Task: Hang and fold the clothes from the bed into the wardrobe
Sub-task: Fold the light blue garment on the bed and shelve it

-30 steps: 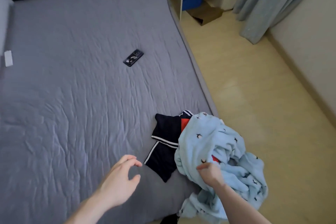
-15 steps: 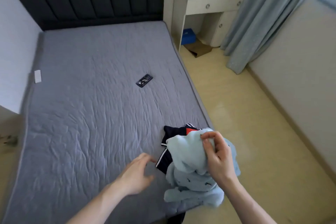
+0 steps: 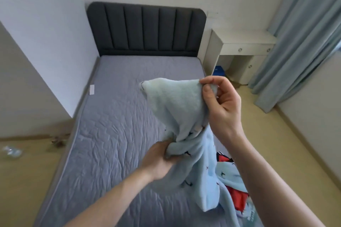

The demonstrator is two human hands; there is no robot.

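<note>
The garment [image 3: 177, 108] held above the bed [image 3: 114, 125] is pale blue fleece, plain on its upper fold and scattered with small dark and reddish motifs lower down. A red patch with dark edging [image 3: 237, 196] shows among its folds at the bed's near right corner. The bed's cover is grey-lilac with a wavy quilted pattern. At the bed's far end the headboard [image 3: 147, 29] is charcoal with vertical channels. Right of the bed stand a cream desk [image 3: 241, 42] and light grey-blue curtains [image 3: 299, 46]; the floor [image 3: 287, 143] is pale yellow.
</note>
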